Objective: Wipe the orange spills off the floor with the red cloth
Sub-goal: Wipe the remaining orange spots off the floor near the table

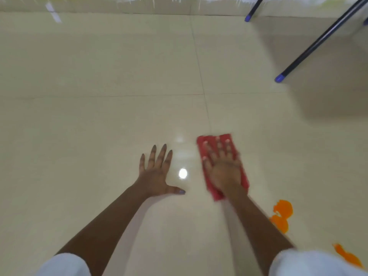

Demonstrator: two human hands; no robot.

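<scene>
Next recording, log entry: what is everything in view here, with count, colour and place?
floor: one, cream tiles, whole frame
red cloth: one, red, flat on the floor, centre right
orange spills: two patches, orange, floor right of the cloth; second one at the lower right edge
furniture legs: at least two, dark with blue tips, upper right
white clothing: two patches, bottom edge
left hand: one, flat on the bare floor, fingers spread, left of the cloth
right hand: one, pressed flat on the cloth
</scene>
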